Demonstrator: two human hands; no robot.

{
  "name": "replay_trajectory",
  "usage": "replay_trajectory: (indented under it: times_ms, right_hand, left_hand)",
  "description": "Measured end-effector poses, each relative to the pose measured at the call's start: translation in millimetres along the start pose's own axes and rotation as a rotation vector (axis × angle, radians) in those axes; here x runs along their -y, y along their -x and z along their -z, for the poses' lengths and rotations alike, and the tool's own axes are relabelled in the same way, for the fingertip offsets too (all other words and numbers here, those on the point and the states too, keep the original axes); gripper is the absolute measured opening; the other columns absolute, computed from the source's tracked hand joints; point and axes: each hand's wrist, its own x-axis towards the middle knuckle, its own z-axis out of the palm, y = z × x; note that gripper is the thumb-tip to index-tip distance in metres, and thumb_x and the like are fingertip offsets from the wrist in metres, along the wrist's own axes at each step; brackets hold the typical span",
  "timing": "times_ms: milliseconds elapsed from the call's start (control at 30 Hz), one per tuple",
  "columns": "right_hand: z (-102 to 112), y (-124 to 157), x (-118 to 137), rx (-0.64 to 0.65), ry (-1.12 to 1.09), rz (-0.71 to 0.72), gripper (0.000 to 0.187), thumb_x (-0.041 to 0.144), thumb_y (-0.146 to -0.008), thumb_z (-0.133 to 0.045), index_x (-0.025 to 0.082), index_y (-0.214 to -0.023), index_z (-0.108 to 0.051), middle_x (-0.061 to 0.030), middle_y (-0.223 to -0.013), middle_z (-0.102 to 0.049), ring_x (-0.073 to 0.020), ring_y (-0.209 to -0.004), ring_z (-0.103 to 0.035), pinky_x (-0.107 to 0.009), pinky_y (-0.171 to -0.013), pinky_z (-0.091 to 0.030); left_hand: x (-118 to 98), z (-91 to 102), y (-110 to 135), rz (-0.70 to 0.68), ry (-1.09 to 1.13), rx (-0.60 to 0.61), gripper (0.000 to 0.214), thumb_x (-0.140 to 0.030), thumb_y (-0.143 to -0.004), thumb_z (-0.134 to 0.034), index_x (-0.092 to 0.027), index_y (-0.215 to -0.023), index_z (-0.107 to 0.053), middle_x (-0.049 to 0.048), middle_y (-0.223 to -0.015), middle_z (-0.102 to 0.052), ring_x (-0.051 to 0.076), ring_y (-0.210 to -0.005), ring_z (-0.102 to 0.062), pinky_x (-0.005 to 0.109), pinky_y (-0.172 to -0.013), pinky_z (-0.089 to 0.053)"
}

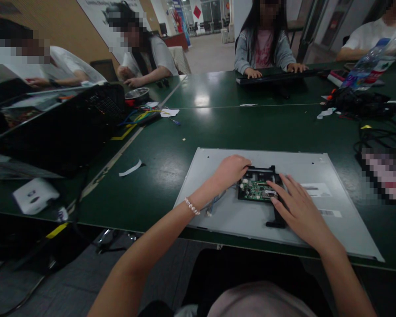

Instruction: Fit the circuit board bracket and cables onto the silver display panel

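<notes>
A silvery flat panel (218, 220) lies on the table in front of me. On it rests a black plastic bracket (277, 215) carrying a green circuit board (255, 189). My left hand (232, 171) has its fingers curled together at the bracket's upper left corner and appears to pinch the edge; the fingertips are partly hidden. Fingers of my right hand (293, 200) are spread and stretched out over the right side of the bracket and board, touching there. Thin wires (216, 200) with a small connector run out from the board's left side, partly under my left wrist.
On the left stand a large black casing (59, 127) and a white box-shaped device (35, 196). Coloured wires (145, 116) and a paper strip (130, 168) lie nearby. Black cables (379, 138) and a plastic bottle (366, 66) are right. Several people sit around the table, one with hands at a keyboard (284, 77).
</notes>
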Motion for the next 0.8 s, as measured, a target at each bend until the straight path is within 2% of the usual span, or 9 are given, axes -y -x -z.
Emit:
replay_trajectory:
  times_ms: [500, 800]
  right_hand:
    - [0.4, -2.0, -1.6, -0.004, -0.008, -0.006, 0.052, 0.047, -0.1, -0.035, 0.024, -0.144, -0.048, -0.0133, -0.156, -0.037, -0.034, -0.146, -0.031, -0.057, -0.112, -0.035]
    - [1.8, 1.0, 4.4, 0.006, -0.018, -0.015, 0.052, 0.048, -0.1, -0.033, 0.024, -0.145, -0.048, -0.0131, -0.157, -0.036, -0.0333, -0.146, -0.03, -0.056, -0.113, -0.034]
  left_hand:
    - [-1.0, -4.7, -4.1, -0.038, 0.002, -0.023, 0.029, -0.013, -0.09, -0.048, -0.015, -0.102, -0.074, 0.0104, -0.094, -0.073, 0.021, -0.089, -0.066, 0.033, -0.084, -0.048]
    - [4.2, -4.1, 1.7, -0.082, -0.009, -0.019, 0.028, -0.015, -0.093, -0.048, -0.015, -0.105, -0.074, 0.0097, -0.102, -0.074, 0.02, -0.095, -0.067, 0.032, -0.088, -0.049]
